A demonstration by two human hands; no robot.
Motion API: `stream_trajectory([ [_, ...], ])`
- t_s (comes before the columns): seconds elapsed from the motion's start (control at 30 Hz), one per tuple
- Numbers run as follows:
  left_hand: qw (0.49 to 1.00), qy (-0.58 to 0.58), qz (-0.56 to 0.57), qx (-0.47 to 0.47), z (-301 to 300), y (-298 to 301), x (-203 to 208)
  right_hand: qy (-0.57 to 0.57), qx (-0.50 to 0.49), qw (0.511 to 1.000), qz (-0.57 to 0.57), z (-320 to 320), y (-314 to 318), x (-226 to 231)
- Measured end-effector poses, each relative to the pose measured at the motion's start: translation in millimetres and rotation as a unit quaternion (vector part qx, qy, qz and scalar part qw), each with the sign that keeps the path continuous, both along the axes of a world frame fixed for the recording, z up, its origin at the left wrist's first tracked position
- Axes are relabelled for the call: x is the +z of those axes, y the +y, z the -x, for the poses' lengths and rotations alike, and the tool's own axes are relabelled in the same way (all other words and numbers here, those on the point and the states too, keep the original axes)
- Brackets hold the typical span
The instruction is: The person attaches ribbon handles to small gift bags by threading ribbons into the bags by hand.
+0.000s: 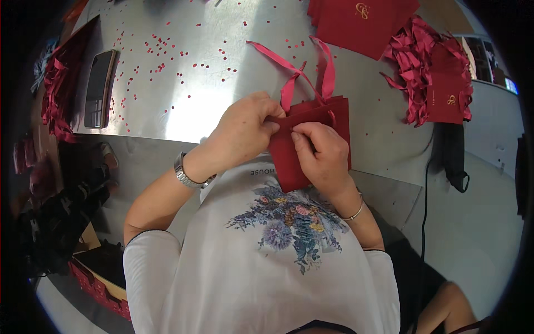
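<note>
Shirt [222,267]: white, floral print, dark lettering nr bag.
L hand [245,125]: reaching in from lower L, thumb + fingers pinched on bag's top L edge.
R hand [325,153]: fingers curled, thumb & index together at bag front; can't tell what's btwn.
Red bag [286,161]: btwn hands, over table's nr edge, pink ribbons [328,72] up top.
Gold marks [362,10]: on bag stack [356,33], top R; another on ribboned bags [445,83], far R.
Metal table [189,119]: red dots [162,67] scattered, phone [100,89] L.
Room: pale floor [473,234] R.

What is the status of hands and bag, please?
Left hand pinching red bag at left top corner. Right hand at its front, grip unclear. Red dots on table, beyond the bag.
</note>
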State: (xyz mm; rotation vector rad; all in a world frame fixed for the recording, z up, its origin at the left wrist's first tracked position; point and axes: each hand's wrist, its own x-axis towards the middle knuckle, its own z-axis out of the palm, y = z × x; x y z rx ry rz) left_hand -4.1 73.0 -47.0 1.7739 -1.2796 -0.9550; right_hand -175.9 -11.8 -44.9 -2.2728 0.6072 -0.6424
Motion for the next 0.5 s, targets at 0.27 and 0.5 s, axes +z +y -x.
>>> stream_trajectory([
  [0.27,0.999,0.047,0.013,0.016,0,2,-4,0.018,-0.027,0.999,-0.043,-5,2,-2],
  [0.5,0.999,-0.003,0.037,0.003,-1,3,-4,0.057,-0.052,0.996,-0.048,-15,4,-1],
])
